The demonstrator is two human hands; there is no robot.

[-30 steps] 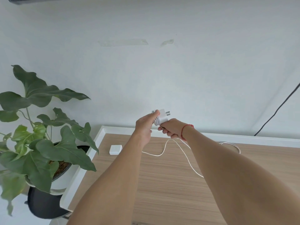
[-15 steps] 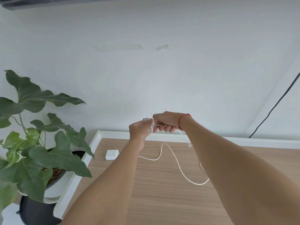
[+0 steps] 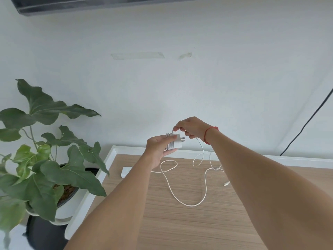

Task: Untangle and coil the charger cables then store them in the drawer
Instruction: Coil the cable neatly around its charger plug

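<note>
My left hand (image 3: pixel 157 147) grips a white charger plug (image 3: pixel 177 143) above the far end of the table, its prongs pointing right. Several turns of white cable (image 3: pixel 170 141) are wound round the plug. Just above it, my right hand (image 3: pixel 192 128) pinches the cable where it leaves the wraps. The loose rest of the white cable (image 3: pixel 187 203) hangs down and lies in loops on the wooden table (image 3: pixel 180 228), ending in a small connector (image 3: pixel 226 184) beside my right forearm. A second white charger block (image 3: pixel 124 171) lies on the table, partly hidden behind my left forearm.
A large-leafed potted plant (image 3: pixel 54 170) stands left of the table, close to its white raised edge (image 3: pixel 86 199). A black cable (image 3: pixel 306 123) runs down the white wall at the right. No drawer is in view.
My right hand has circled from below the plug over its top, adding cable turns round it. The slack on the table has shifted. The camera has tilted upward.
</note>
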